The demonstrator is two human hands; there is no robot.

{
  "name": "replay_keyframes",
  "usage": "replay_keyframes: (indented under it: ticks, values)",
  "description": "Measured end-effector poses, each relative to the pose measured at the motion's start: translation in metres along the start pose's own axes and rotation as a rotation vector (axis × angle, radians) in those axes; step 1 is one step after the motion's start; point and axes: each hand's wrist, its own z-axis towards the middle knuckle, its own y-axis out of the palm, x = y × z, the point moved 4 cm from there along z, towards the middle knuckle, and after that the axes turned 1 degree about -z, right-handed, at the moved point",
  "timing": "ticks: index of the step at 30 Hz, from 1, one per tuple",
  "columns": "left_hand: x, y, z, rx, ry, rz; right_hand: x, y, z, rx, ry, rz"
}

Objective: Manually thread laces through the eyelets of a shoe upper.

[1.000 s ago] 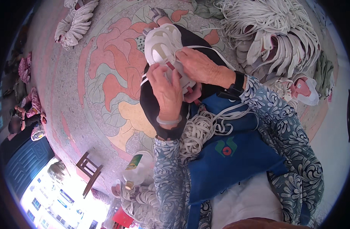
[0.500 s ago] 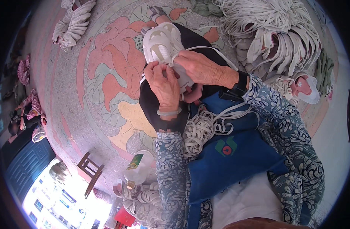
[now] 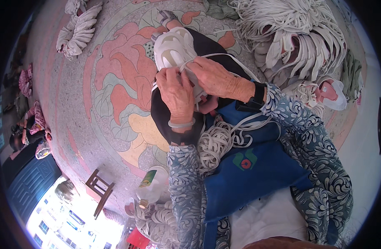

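Note:
A white and beige shoe upper (image 3: 172, 46) lies over my dark-trousered legs, its toe pointing away from me. My left hand (image 3: 174, 92) is closed at its near end, fingertips pinching the edge by the lace opening. Against it, my right hand (image 3: 213, 79) pinches a flat white shoelace (image 3: 230, 55), which loops out to the right over my leg. The fingertips of both hands nearly touch, and the exact hole between them is hidden. A pink lining part (image 3: 208, 105) shows under my wrists. A bundle of white laces (image 3: 215, 143) rests on my blue apron (image 3: 257, 166).
A big heap of pale uppers and laces (image 3: 306, 37) lies at the far right. More stacked uppers (image 3: 80, 31) are at the far left. Near my left arm are a clear plastic bottle (image 3: 152, 184), a small wooden stool (image 3: 99, 191) and another pile of uppers (image 3: 159, 222).
My left fingers have curled further in, and my right hand has shifted slightly left, bringing the fingertips together at the lace opening. The shoe upper has moved slightly.

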Motion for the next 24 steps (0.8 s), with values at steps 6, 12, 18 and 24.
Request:
replay_keyframes:
  ticks: [6,12,18,24]
  values:
    - [-0.013,-0.005,0.003,-0.003,-0.036,-0.11,0.004,-0.002,0.002,-0.019,0.035,0.08]
    - [0.0,-0.011,-0.001,0.014,0.03,-0.091,0.001,-0.008,-0.002,0.024,-0.068,0.12]
    - [0.004,-0.012,-0.012,-0.04,0.014,-0.109,-0.003,-0.009,-0.005,0.026,-0.078,0.114]
    - [0.003,-0.007,-0.013,-0.071,-0.003,-0.063,-0.008,-0.007,-0.007,0.069,-0.172,0.034]
